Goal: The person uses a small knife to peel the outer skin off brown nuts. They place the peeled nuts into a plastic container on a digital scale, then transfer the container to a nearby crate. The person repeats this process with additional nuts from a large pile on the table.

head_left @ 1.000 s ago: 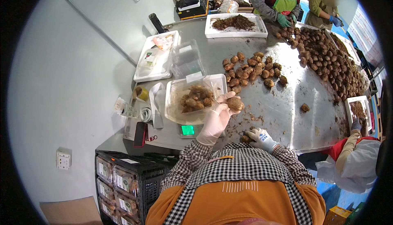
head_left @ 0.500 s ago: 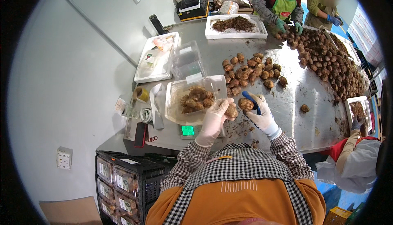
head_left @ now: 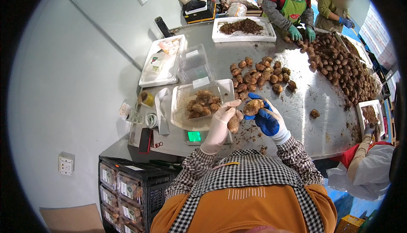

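My left hand (head_left: pixel 221 125), in a pale glove, is closed round a small brown taro (head_left: pixel 233 124). My right hand (head_left: pixel 270 120), in a white glove with a blue palm, grips another taro (head_left: pixel 253 107) between thumb and fingers, its palm turned partly up. The two hands are close together over the near part of the metal table. Just left of them, a clear plastic tray (head_left: pixel 180 115) with several taros inside sits on a scale (head_left: pixel 190 141) with a lit green display. Beyond my hands lies a loose group of taros (head_left: pixel 265 74).
A large taro heap (head_left: pixel 339 67) covers the table's right side. White foam trays (head_left: pixel 271 37) with dirt stand at the back. Co-workers' gloved hands (head_left: pixel 295 33) work by the heap. A phone (head_left: pixel 145 139), tape roll (head_left: pixel 146 98) and stacked clear boxes (head_left: pixel 186 63) lie left.
My right hand has rolled so its blue palm shows, and its taro has turned. In my left hand the taro now hangs lower.
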`<control>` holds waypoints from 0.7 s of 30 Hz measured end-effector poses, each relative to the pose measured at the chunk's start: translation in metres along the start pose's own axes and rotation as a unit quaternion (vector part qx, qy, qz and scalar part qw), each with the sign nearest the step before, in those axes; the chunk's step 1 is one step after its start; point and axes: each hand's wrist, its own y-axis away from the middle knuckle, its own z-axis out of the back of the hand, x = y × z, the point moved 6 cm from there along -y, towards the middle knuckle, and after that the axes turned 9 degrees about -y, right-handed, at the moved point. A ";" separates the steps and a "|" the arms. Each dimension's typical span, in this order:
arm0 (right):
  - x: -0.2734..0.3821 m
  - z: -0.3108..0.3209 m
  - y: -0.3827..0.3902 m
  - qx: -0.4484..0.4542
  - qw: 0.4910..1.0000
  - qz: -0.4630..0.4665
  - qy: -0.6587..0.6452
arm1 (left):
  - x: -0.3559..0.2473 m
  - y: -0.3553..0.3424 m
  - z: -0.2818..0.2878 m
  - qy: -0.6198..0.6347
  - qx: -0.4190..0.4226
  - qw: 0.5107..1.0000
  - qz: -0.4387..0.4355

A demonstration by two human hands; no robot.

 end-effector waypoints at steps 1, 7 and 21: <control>0.000 -0.003 0.000 0.005 1.000 -0.006 -0.026 | -0.005 0.001 -0.003 -0.020 -0.001 1.000 -0.013; 0.005 -0.010 -0.004 0.011 0.999 0.032 -0.018 | -0.018 0.006 -0.013 -0.116 0.007 0.992 -0.057; -0.005 -0.010 -0.010 0.063 0.990 0.006 -0.123 | -0.019 0.006 -0.007 -0.085 -0.040 0.994 -0.063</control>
